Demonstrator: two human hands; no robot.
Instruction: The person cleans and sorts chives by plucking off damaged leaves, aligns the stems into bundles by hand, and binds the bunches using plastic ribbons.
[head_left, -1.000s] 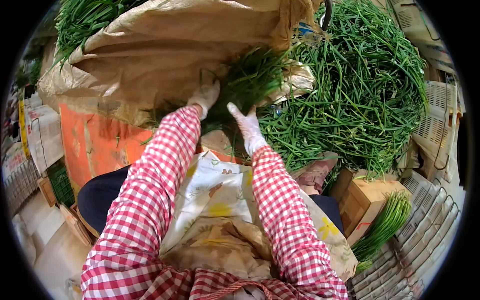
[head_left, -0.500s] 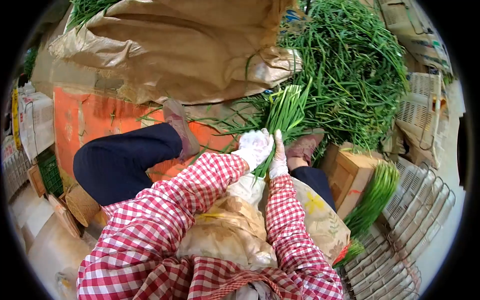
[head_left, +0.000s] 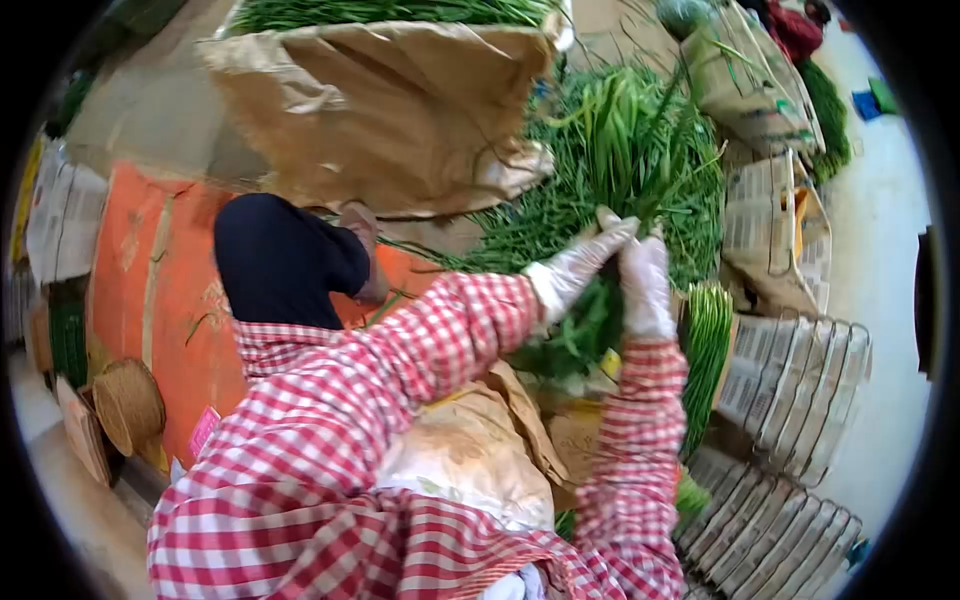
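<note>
A bunch of long green chives [head_left: 612, 140] fans upward from my two gloved hands, with a darker leafy tuft [head_left: 590, 325] hanging below them. My left hand [head_left: 585, 262] reaches in from the left, its fingers closed at the bunch's gathered part. My right hand [head_left: 648, 285] is closed on the same bunch from the right, its fingertips close to the left ones. Behind the bunch lies a large heap of loose green leaves [head_left: 505, 235]. Motion blur softens the leaf tips and hides exactly how the fingers wrap.
A brown sack sheet [head_left: 390, 110] spreads ahead, with more greens [head_left: 390, 12] beyond it. Tied upright chives [head_left: 706, 350] stand at my right, near stacked wire-handled crates [head_left: 795, 375]. An orange mat [head_left: 150, 290] and a twine roll [head_left: 128, 408] are at my left.
Both hands have moved forward and to the right with the bunch, whose leaves now spread wider. The view has shifted, showing greens beyond the sack sheet.
</note>
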